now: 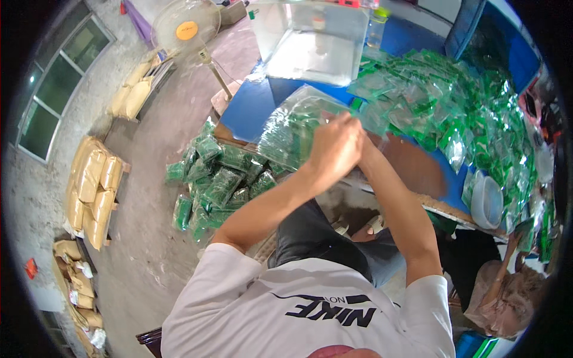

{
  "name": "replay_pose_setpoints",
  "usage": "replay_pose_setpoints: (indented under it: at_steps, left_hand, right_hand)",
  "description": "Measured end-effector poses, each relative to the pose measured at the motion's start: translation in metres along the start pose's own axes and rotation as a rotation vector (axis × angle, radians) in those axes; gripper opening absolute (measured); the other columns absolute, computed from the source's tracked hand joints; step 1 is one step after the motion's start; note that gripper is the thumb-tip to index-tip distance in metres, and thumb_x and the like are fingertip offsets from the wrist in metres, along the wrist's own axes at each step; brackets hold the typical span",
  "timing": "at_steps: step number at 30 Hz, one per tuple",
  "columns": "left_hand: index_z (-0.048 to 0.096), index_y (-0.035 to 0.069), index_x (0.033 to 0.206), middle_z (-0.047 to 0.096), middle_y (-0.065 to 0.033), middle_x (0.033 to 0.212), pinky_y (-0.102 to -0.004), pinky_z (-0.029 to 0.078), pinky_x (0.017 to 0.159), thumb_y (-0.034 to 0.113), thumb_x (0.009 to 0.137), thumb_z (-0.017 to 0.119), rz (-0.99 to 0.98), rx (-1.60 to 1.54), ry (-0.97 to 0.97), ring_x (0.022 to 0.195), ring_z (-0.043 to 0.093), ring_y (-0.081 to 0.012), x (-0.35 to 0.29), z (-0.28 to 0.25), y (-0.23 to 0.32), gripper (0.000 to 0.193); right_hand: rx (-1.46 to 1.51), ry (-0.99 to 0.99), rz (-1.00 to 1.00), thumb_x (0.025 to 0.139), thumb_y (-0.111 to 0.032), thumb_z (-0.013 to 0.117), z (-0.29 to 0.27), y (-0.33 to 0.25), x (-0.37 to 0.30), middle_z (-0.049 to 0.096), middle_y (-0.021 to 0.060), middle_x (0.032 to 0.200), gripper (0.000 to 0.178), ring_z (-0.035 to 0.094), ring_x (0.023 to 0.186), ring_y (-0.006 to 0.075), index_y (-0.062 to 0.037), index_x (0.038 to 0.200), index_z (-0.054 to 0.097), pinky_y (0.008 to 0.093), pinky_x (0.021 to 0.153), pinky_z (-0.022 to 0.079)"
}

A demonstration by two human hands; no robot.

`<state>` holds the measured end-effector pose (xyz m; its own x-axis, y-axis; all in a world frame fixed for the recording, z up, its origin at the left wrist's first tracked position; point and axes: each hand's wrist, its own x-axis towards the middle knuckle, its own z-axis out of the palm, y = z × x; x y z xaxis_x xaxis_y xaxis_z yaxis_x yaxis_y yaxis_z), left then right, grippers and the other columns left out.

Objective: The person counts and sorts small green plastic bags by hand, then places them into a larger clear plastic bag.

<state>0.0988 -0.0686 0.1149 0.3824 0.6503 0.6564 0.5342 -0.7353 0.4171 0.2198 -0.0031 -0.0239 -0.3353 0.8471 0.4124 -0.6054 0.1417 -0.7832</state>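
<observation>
A large clear plastic bag (280,132) with green showing through it lies over the near edge of the blue table. Both hands meet at its right-hand side. My left hand (335,146) is closed, its fingers pinched on the bag's edge. Just behind it, my right hand (365,147) crosses close against the left, and its fingers are mostly hidden. Whether those fingers grip the bag does not show. To the right, a large heap of small clear-and-green packets (441,95) covers the table.
Filled green packs (224,185) are piled on the floor at left. A clear-sided box (316,48) stands at the table's back, beside a jar (376,30). A white tub (487,201) sits at right, near another person (504,292). A fan (186,30) and brown sacks (95,179) stand left.
</observation>
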Motion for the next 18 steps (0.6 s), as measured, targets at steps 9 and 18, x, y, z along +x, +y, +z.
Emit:
replay_pose_setpoints:
  at_steps: [9,18]
  left_hand:
    - [0.039,0.002,0.15,0.048,-0.0088,0.148,-0.0347,0.038,0.11,0.041,0.095,0.063,-0.86,-0.784,-0.2,0.132,0.048,-0.0211,-0.014,-0.074,-0.239,0.071]
    - [0.03,0.014,0.157,0.038,-0.0075,0.156,-0.0364,0.034,0.113,0.049,0.1,0.051,-0.929,-1.089,-0.531,0.139,0.04,-0.0217,-0.004,-0.068,-0.186,0.069]
  right_hand:
    - [-0.241,0.531,0.671,0.086,-0.045,0.075,0.077,-0.068,0.01,0.064,0.0078,0.122,0.058,0.063,0.109,0.0208,-0.0114,0.131,0.059,0.0425,0.088,0.052]
    - [-0.238,0.543,0.601,0.09,-0.044,0.068,0.054,-0.063,0.0,0.063,0.0082,0.124,0.051,0.063,0.108,0.0229,-0.0069,0.125,0.063,0.045,0.091,0.052]
